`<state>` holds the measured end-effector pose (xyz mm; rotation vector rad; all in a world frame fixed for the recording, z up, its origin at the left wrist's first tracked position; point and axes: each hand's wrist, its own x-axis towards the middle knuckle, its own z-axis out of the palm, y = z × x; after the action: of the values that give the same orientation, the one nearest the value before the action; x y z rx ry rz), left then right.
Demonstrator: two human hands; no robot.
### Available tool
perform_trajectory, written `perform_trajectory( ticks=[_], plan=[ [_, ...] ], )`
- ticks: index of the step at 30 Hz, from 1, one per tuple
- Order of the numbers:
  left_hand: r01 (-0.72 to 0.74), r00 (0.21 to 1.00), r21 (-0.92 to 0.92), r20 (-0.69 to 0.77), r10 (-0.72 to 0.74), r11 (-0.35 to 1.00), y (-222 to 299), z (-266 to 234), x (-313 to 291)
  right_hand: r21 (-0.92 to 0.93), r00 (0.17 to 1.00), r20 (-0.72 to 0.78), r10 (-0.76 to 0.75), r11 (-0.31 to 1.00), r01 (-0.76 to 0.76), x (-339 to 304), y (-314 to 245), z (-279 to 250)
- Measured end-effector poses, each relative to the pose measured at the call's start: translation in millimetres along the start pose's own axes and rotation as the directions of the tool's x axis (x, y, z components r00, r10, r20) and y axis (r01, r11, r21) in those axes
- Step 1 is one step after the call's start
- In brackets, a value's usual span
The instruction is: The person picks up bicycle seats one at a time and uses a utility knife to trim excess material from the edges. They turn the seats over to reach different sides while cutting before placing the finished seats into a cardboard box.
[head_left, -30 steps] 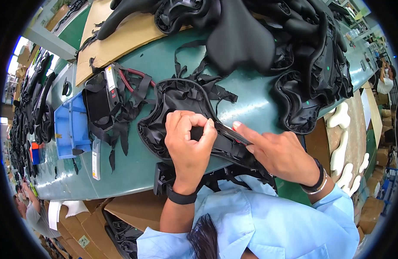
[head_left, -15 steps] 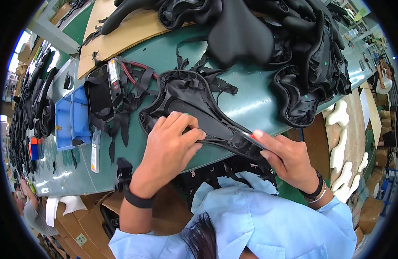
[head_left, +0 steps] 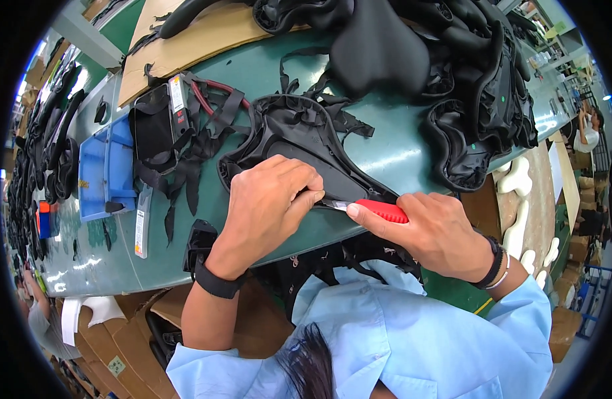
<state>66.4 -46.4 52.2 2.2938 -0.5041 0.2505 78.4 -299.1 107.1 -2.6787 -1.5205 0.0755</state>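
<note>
A black bicycle saddle lies underside up at the table's front edge, its nose pointing right. Its cover is folded in loose flaps around the rim. My left hand is over the near rim, thumb and forefinger pinched on the cover edge there. In my right hand is a red utility knife, the thumb along its handle. The knife's blade points left and meets the near rim just beside my left fingertips. My hands hide part of the near rim and the nose.
Black cut strips lie left of the saddle, near a blue bin and a narrow blade case. More black saddles are piled at the back and right, partly on cardboard. White foam pieces lie beyond the right edge.
My right hand has turned and brought the knife from the saddle's nose leftward to the near rim, close to my left fingers. My left hand keeps its pinch, shifted slightly right.
</note>
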Motion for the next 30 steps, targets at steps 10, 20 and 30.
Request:
perform_trajectory(
  ticks=[10,20,30],
  plan=[
    [0.230,0.971,-0.026,-0.059,-0.231,0.973,32.3,22.1,-1.1,-0.141,0.982,0.169,0.089,0.988,-0.065,-26.1,25.3,-47.9],
    [-0.078,0.984,0.383,0.179,0.009,0.921,46.3,45.6,37.7,-0.361,0.981,0.075,-0.180,0.912,0.195,-31.5,86.4,-33.0],
    [0.181,0.959,-0.125,0.244,-0.147,0.975,29.4,31.2,42.4,-0.220,0.950,0.048,-0.310,0.924,0.313,-8.4,142.3,-19.9]
  ],
)
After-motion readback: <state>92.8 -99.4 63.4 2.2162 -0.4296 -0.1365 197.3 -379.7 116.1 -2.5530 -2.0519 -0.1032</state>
